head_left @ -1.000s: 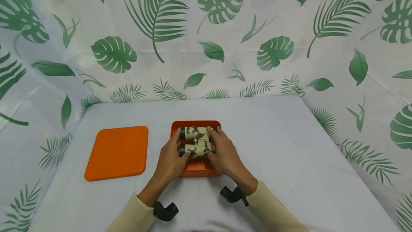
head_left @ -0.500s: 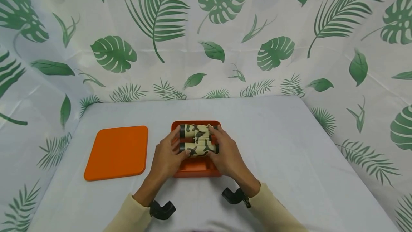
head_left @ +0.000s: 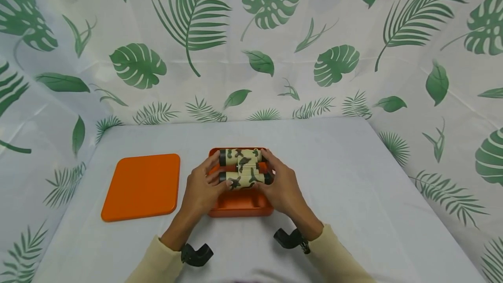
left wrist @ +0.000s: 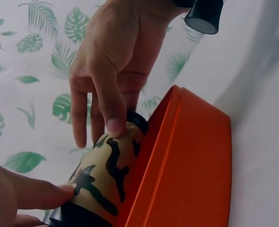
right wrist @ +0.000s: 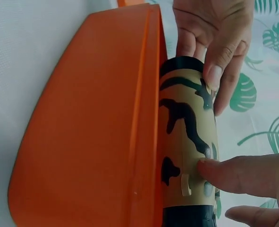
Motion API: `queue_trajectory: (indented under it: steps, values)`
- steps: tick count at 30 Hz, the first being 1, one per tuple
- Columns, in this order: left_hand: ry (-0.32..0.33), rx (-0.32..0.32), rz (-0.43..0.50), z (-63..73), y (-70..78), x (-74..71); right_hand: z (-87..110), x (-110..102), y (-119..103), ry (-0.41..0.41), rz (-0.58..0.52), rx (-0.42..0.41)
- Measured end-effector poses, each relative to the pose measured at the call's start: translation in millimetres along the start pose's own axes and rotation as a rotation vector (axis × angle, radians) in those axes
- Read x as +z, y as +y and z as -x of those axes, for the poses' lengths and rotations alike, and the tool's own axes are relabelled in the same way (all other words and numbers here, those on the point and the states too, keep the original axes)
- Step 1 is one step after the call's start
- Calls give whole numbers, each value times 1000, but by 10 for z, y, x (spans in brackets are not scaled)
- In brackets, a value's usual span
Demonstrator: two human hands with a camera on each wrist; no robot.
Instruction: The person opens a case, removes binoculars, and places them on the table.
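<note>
A person's left hand and right hand hold a pair of camouflage-patterned binoculars at the mouth of an orange box. Each grip pinches one end, thumb on the near barrel and other fingers toward the far one. The head view shows both barrels side by side and the bridge joining them; the wrist views look along the near barrel's outer side, where it stands partly proud of the box's rim. Whether its underside touches the box's floor is hidden. The right wrist view picks out a small tan loop near the barrel's right-hand black end, a detail too small to read from the head. Only the head view gives the whole orange lid, flat on the white-covered bench, left of the box and apart from it.
</note>
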State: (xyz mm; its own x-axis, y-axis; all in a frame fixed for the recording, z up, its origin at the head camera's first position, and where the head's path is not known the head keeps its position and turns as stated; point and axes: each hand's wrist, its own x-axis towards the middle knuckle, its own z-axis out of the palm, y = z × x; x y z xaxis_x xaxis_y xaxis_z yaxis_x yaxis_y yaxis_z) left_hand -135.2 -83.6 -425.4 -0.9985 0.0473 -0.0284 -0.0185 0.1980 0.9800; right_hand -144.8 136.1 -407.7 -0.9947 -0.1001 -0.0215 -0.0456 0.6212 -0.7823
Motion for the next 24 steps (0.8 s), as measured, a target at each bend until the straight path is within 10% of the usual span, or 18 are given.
queue_trajectory:
  steps: [24]
  values:
    - [-38, 57, 70, -64, 121, 143, 43, -257, 50, 20, -19, -11]
